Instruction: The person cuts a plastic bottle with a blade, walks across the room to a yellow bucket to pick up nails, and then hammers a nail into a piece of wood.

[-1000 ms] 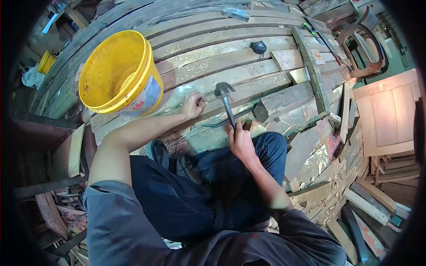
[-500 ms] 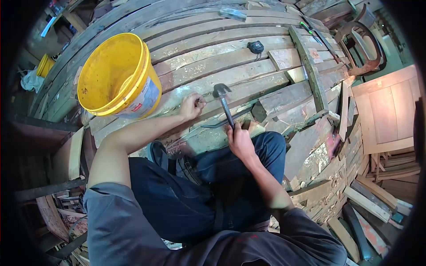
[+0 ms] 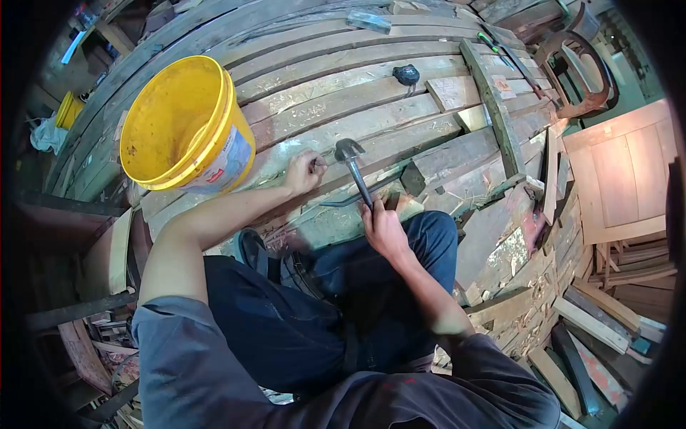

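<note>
A claw hammer (image 3: 359,181) is gripped by its handle in my right hand (image 3: 388,233), above my bent knee. Its dark head points away from me, just right of my left hand (image 3: 304,172). The fingers of that left hand are curled together low over the wooden slats (image 3: 286,146); a small dark thing shows at them, too small to name. A dark bent metal bar (image 3: 339,204) lies on the wood below the hammer head, partly hidden behind the handle. Left of my left hand stands a yellow bucket (image 3: 239,143) with a label on its side.
A squared timber block (image 3: 450,163) lies right of the hammer, near a long crosswise batten (image 3: 494,107). Farther off are a small black object (image 3: 406,74) and a green-handled tool (image 3: 488,41). A wooden panel (image 3: 622,175) and several offcuts (image 3: 593,325) lie at the right.
The view has shifted slightly, so most things sit a little farther left. The hammer head has moved slightly toward my left hand and down. Both hands keep their holds.
</note>
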A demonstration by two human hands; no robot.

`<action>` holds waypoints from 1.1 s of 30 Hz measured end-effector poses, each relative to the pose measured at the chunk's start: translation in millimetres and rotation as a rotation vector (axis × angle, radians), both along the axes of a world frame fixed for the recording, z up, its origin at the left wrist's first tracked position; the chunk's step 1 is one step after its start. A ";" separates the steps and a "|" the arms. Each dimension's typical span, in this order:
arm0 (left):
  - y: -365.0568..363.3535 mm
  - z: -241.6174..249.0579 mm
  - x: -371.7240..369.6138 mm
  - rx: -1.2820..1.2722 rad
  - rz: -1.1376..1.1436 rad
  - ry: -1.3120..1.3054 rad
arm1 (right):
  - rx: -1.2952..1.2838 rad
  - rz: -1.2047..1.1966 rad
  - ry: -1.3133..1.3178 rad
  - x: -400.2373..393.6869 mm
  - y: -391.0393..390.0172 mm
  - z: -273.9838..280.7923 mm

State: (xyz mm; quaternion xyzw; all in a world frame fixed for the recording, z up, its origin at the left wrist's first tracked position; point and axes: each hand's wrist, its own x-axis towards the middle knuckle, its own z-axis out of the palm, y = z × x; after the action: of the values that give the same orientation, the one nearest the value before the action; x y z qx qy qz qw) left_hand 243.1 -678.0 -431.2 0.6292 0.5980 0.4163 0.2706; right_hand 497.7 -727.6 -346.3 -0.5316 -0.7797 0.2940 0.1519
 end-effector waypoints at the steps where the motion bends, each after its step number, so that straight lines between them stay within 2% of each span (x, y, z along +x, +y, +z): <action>1: -0.5 0.1 1.4 -0.003 0.007 0.002 | -0.005 -0.007 0.025 -0.4 -4.0 2.8; 5: -1.9 3.0 1.6 -0.028 0.016 0.049 | -0.020 0.013 -0.089 -4.7 0.2 -3.1; 9: -3.2 3.2 1.3 -0.066 0.015 0.045 | 0.019 -0.028 0.090 -9.1 4.7 2.0; 13: -2.6 4.3 1.8 -0.047 0.024 0.078 | -0.037 -0.027 0.054 -10.4 2.5 15.3; 18: -4.4 2.5 1.7 0.018 -0.012 0.080 | -0.053 -0.003 0.023 -9.2 -2.9 3.6; 21: -5.9 4.2 3.6 -0.041 0.003 -0.004 | -0.069 -0.011 0.031 -8.3 -6.0 1.8; 25: -5.8 5.9 4.4 -0.058 -0.008 0.018 | -0.092 -0.073 0.058 -4.4 -5.3 0.1; 30: -5.9 1.3 2.8 0.057 -0.042 0.035 | -0.025 -0.128 0.088 -2.8 0.5 17.3; 33: -6.5 1.4 0.9 0.024 -0.078 0.016 | -0.020 -0.146 0.109 1.6 2.7 15.6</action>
State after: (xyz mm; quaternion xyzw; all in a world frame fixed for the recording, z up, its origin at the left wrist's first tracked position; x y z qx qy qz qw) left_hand 244.0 -684.5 -429.8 0.6584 0.5700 0.4078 0.2742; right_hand 499.3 -724.9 -330.8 -0.5719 -0.7263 0.3184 0.2098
